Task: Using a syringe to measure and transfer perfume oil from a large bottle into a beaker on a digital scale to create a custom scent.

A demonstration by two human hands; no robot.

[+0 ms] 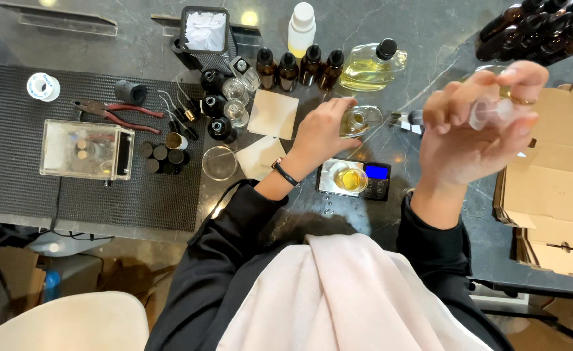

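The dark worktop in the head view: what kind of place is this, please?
Probably a small perfume-filling workbench: amber dropper bottles, a flat flask of yellow liquid, and a small scale carrying a dish of yellow liquid.

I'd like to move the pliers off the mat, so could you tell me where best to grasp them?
Take the red-handled pliers by their two handles, coming from above on the right side. They lie flat on the ribbed black mat, handles spread rightward with clear space around them; the jaws point left.

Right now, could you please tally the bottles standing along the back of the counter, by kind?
Small amber bottles with black caps: 4
White plastic bottle: 1
Large clear bottle of yellow liquid: 1
Total: 6
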